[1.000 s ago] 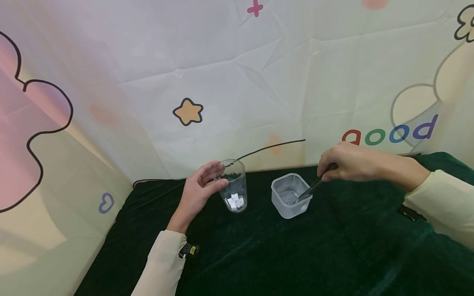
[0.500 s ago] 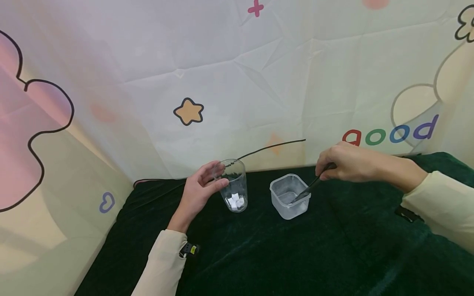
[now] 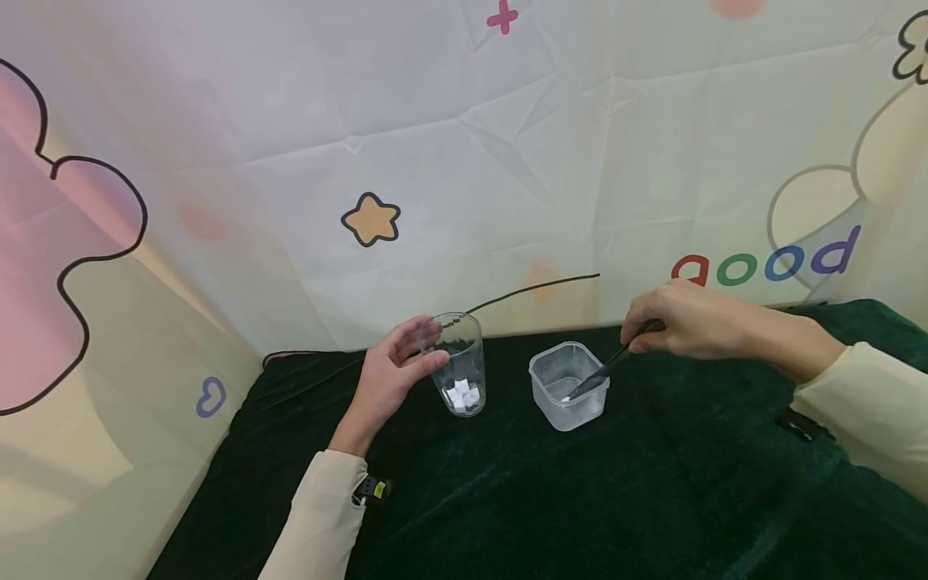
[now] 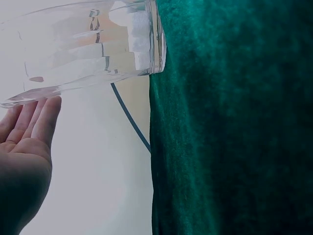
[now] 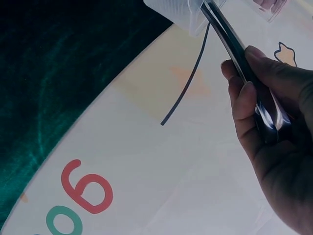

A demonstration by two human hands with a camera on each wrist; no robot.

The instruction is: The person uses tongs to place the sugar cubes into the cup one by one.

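Observation:
My left hand (image 3: 419, 348) holds a clear glass cup (image 3: 462, 358) upright on the green cloth, thumb on its near side and fingers behind it. Several white cubes (image 3: 461, 395) lie in the bottom of the cup. In the left wrist view the cup (image 4: 88, 46) sits just above my left hand's fingers (image 4: 36, 115), which are fairly straight. My right hand (image 3: 641, 337) grips dark tongs (image 3: 611, 364). Their tips reach down into a square clear plastic container (image 3: 576, 415), where a small white piece (image 3: 565, 399) shows. The right wrist view shows my right hand (image 5: 254, 88) curled round the tongs (image 5: 234, 44) above the container (image 5: 181, 12).
A dark green velvet cloth (image 3: 565, 499) covers the table. A printed cream backdrop (image 3: 464, 145) stands close behind the cup and container, and wraps round the left side. The cloth's left edge (image 3: 217, 459) drops off beside my left sleeve.
The tongs' tips have shifted slightly left inside the container, and a small white piece now shows at them. My left hand and the cup have not moved.

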